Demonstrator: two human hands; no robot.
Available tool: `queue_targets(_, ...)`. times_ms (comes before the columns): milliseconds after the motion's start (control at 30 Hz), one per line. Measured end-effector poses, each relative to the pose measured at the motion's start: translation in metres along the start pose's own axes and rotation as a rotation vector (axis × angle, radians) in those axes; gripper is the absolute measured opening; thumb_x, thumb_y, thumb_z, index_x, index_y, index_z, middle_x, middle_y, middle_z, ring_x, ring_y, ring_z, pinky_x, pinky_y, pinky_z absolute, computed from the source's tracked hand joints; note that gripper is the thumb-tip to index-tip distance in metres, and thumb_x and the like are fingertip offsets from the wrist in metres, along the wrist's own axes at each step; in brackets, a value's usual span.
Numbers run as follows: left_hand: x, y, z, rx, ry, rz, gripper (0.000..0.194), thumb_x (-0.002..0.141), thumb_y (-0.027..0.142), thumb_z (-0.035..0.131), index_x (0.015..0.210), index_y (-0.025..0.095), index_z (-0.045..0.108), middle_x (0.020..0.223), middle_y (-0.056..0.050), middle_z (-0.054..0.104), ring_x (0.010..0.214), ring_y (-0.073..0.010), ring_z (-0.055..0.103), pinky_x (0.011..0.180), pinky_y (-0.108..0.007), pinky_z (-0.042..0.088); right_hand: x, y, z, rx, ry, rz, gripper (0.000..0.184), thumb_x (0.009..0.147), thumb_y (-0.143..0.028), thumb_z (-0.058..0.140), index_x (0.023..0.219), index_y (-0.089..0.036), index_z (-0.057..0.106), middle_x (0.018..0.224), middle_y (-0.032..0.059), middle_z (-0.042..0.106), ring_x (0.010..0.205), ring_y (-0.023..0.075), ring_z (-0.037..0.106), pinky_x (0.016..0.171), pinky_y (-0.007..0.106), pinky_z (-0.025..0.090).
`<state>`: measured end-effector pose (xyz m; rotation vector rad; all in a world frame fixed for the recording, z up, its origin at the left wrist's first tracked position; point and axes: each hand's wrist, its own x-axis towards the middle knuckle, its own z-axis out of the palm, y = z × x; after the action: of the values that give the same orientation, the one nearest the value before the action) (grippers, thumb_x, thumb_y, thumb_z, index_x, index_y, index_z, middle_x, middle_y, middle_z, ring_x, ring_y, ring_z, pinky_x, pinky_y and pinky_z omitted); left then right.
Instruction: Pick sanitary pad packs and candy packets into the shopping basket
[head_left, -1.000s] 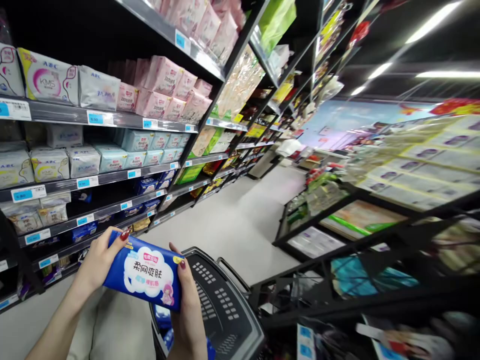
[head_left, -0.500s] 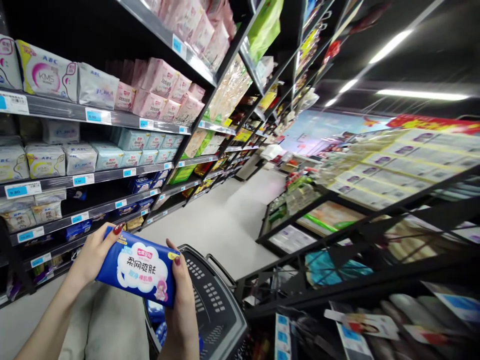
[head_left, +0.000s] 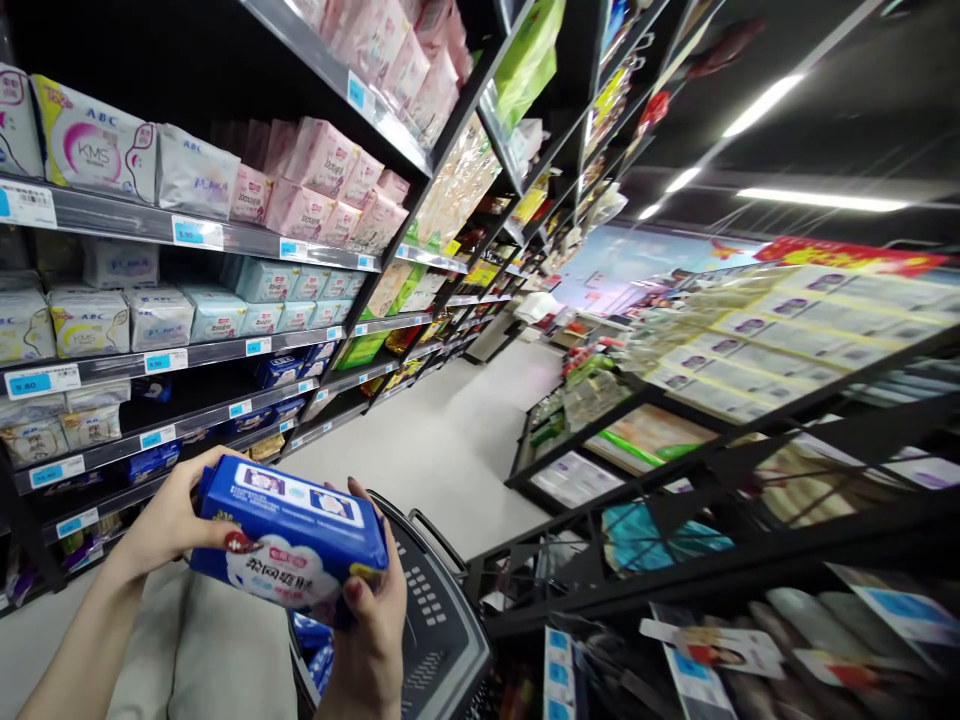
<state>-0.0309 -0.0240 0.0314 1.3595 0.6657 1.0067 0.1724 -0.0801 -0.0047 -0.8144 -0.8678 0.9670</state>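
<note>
A blue pack of sanitary pads [head_left: 300, 515] is held between both hands above my lap. Its white cloud-shaped label faces down toward me, and a side panel with small pictures is turned up. My left hand [head_left: 180, 510] grips the left end, thumb across the front. At the right end, my right hand [head_left: 371, 600] is closed around the corner, thumb on the front. Below the pack stands a black and grey shopping basket [head_left: 442, 620] with blue packs [head_left: 313, 640] inside, partly hidden by my right arm.
Store shelves [head_left: 202, 360] on the left hold white, pink, light-blue and dark-blue packs above price tags. The grey aisle floor [head_left: 450, 420] runs ahead. Along the right, a black rack [head_left: 675, 570] with hanging goods and stacked boxes [head_left: 810, 330] leans across the tilted view.
Both hands have tilted the blue pack, so its front has turned downward and its side panel now shows. My left thumb has moved down onto the front. The view has shifted slightly.
</note>
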Motion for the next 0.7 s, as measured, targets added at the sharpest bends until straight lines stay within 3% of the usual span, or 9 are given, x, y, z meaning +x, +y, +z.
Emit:
queue_targets(167, -0.006, -0.006, -0.009, 0.059, -0.048, 0.258, 0.077, 0.044, 0.048, 0.094, 0.112, 0.021, 0.068, 0.112, -0.010, 0.071, 0.105, -0.0339, 0.066, 0.089, -0.036, 0.051, -0.002, 0.011, -0.010, 0.056, -0.082, -0.246, 0.087, 0.044, -0.057, 0.094, 0.121, -0.027, 0.068, 0.115, 0.0116, 0.072, 0.109, 0.0370, 0.067, 0.092, 0.047, 0.056)
queue_targets(300, -0.004, -0.016, -0.014, 0.107, -0.092, 0.437, 0.074, 0.046, 0.049, 0.094, 0.112, 0.023, 0.071, 0.109, -0.010, 0.074, 0.107, -0.0347, 0.066, 0.096, -0.041, 0.050, -0.003, 0.010, -0.015, 0.017, -0.191, -0.351, 0.084, 0.049, -0.055, 0.093, 0.123, -0.028, 0.067, 0.114, 0.0069, 0.072, 0.108, 0.0308, 0.068, 0.098, 0.040, 0.054)
queue_targets(400, -0.002, -0.018, -0.014, 0.059, -0.188, 0.554, 0.072, 0.051, 0.051, 0.092, 0.116, 0.027, 0.069, 0.109, -0.008, 0.075, 0.108, -0.0329, 0.066, 0.107, -0.048, 0.043, -0.004, 0.005, -0.016, -0.038, -0.218, -0.426, 0.079, 0.053, -0.058, 0.091, 0.123, -0.031, 0.066, 0.112, 0.0044, 0.071, 0.109, 0.0305, 0.065, 0.101, 0.045, 0.051)
queue_targets(533, -0.001, -0.013, -0.011, 0.039, -0.229, 0.613, 0.066, 0.057, 0.048, 0.091, 0.117, 0.031, 0.068, 0.108, -0.006, 0.075, 0.104, -0.0300, 0.069, 0.108, -0.049, 0.043, -0.004, 0.004, -0.014, -0.086, -0.224, -0.507, 0.077, 0.057, -0.065, 0.086, 0.123, -0.033, 0.063, 0.108, 0.0027, 0.071, 0.105, 0.0301, 0.063, 0.098, 0.049, 0.051)
queue_targets(700, -0.004, -0.008, -0.008, 0.058, -0.208, 0.629, 0.057, 0.063, 0.045, 0.089, 0.115, 0.030, 0.069, 0.105, -0.007, 0.076, 0.101, -0.0306, 0.070, 0.105, -0.050, 0.045, -0.003, 0.009, -0.015, -0.085, -0.232, -0.554, 0.081, 0.053, -0.055, 0.091, 0.125, -0.032, 0.062, 0.107, 0.0021, 0.071, 0.102, 0.0303, 0.063, 0.096, 0.049, 0.053)
